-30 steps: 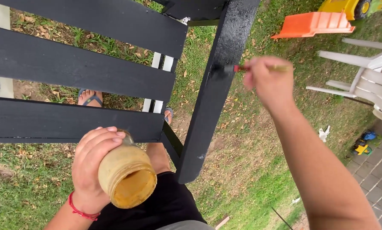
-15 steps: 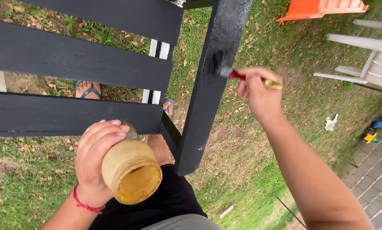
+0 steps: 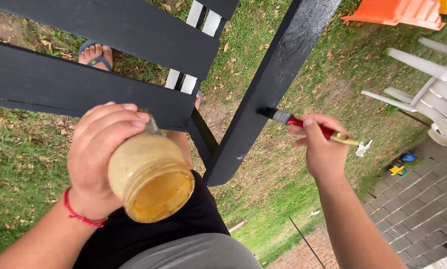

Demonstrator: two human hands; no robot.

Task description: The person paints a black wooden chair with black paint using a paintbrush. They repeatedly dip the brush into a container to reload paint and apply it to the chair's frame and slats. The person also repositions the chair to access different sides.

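Over the grass [image 3: 29,164], the head view: left hand [image 3: 96,154] has its fingers wrapped round a yellowish jar [image 3: 151,182] — tilted, mouth toward the camera. The right hand [image 3: 323,149] pinches a red-handled brush [image 3: 303,123], bristles touching the black wooden post [image 3: 278,74].

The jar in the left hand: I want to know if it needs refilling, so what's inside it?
The jar shows yellowish-coated inner walls and bottom; no pooled liquid is visible. The left hand covers its far side.
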